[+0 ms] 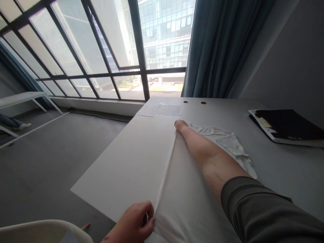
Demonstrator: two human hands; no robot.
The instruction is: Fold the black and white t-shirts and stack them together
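A white T-shirt (187, 189) lies spread on the white table, its neckline and a sleeve toward the far right. My left hand (136, 219) pinches the near end of its left edge, close to the front of the table. Farther off, my right hand (180, 125) is closed on the same edge near the shoulder. Between both hands the edge runs in a straight, taut line. My right forearm crosses above the shirt and hides part of it.
Sheets of paper (169, 109) lie at the far end of the table (126, 162). A black folder (293, 125) rests at right. At lower left stands a white chair (45, 229). Beyond are windows, a blue curtain (215, 47) and another table (22, 98) with a person's leg beside it.
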